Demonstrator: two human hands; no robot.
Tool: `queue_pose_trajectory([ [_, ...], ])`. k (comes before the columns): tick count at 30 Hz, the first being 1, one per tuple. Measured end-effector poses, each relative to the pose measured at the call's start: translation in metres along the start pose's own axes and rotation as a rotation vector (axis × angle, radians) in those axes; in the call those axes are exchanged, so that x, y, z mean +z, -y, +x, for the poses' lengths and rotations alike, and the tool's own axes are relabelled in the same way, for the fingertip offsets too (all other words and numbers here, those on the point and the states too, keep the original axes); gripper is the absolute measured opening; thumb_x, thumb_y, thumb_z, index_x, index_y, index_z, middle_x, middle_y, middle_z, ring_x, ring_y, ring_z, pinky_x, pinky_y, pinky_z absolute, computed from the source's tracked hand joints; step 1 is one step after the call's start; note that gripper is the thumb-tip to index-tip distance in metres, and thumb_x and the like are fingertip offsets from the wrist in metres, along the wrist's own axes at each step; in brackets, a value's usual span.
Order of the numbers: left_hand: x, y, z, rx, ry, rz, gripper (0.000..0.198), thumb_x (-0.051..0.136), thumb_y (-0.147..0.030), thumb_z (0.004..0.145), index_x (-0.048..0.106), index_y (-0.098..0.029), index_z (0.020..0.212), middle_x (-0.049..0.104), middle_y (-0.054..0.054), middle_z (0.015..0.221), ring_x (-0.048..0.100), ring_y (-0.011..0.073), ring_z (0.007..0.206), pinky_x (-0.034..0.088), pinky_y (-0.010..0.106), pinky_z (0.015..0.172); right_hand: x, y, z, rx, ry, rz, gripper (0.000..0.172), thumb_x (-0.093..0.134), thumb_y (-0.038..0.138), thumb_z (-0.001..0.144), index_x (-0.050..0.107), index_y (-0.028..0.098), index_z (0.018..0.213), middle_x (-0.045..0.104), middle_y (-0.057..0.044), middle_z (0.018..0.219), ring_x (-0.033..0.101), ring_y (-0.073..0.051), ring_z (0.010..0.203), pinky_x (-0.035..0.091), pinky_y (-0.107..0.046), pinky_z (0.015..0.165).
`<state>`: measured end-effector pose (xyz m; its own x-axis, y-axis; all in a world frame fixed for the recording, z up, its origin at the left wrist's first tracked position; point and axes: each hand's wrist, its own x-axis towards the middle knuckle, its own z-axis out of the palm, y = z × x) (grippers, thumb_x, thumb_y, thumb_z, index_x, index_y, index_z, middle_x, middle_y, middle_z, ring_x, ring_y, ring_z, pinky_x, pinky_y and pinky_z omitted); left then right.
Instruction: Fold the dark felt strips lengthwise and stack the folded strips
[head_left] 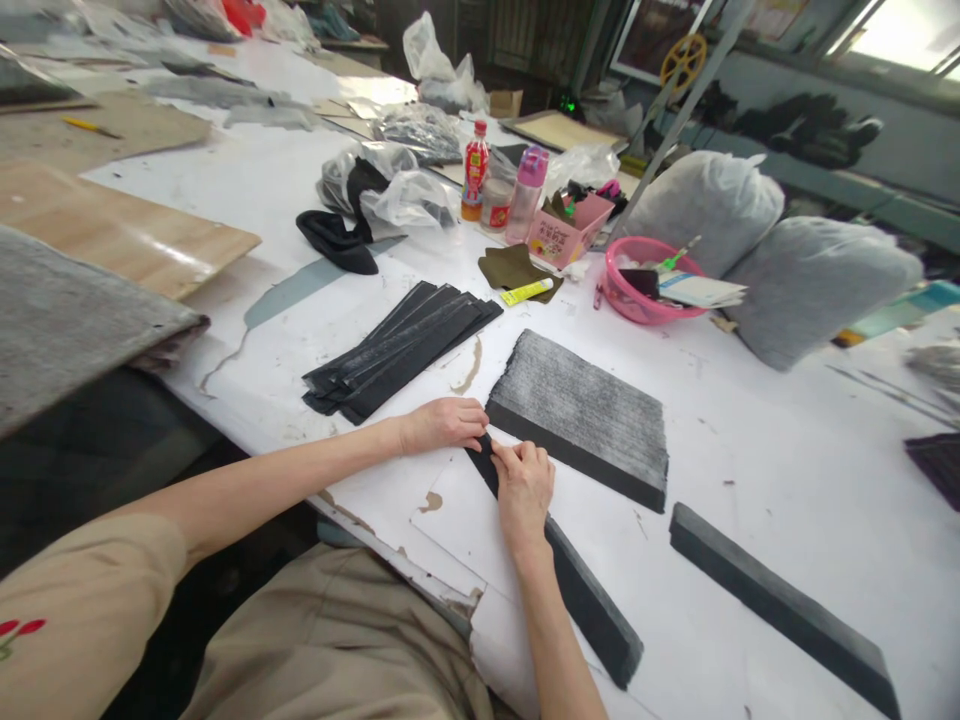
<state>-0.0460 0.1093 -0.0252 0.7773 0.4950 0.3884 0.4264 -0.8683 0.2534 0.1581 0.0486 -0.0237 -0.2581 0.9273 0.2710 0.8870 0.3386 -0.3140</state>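
A long dark foam bar [592, 610] lies on the white table [750, 470] in front of me, running from the hands toward the near edge. My left hand [442, 423] pinches its far end, fingers closed. My right hand [523, 487] presses and grips the same bar just behind that, fingers curled on it. A thick dark grey foam slab [581, 415] sits right beside the hands. A fanned pile of black strips [401, 348] lies to the left.
A second dark foam bar [784, 608] lies at the right. Further back stand a pink basin [645, 285], a pink box [570, 232], bottles [475, 170], a yellow tube [526, 292], plastic bags and grey stuffed sacks [817, 285]. Boards and grey felt lie at the left.
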Motion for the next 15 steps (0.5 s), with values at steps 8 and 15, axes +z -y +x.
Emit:
queue_pose_trajectory([
  [8, -0.002, -0.022, -0.003, -0.351, -0.139, -0.053, 0.017, 0.058, -0.031, 0.091, 0.062, -0.014, 0.096, 0.062, 0.008, 0.103, 0.058, 0.0174, 0.1, 0.049, 0.03, 0.088, 0.002, 0.0, 0.001, -0.012, -0.02, -0.005, 0.013, 0.066, 0.023, 0.087, 0.071, 0.029, 0.097, 0.056, -0.002, 0.081, 0.045, -0.02, 0.081, 0.03, -0.032, 0.074],
  [15, 0.016, -0.058, -0.005, -0.324, -0.013, 0.258, 0.029, 0.064, -0.027, 0.086, 0.057, -0.015, 0.112, 0.06, 0.009, 0.11, 0.053, 0.0233, 0.111, 0.047, 0.038, 0.095, -0.002, -0.004, -0.001, -0.005, 0.034, 0.046, 0.009, 0.062, 0.024, 0.09, 0.068, 0.025, 0.096, 0.059, -0.003, 0.087, 0.047, -0.021, 0.086, 0.033, -0.033, 0.077],
])
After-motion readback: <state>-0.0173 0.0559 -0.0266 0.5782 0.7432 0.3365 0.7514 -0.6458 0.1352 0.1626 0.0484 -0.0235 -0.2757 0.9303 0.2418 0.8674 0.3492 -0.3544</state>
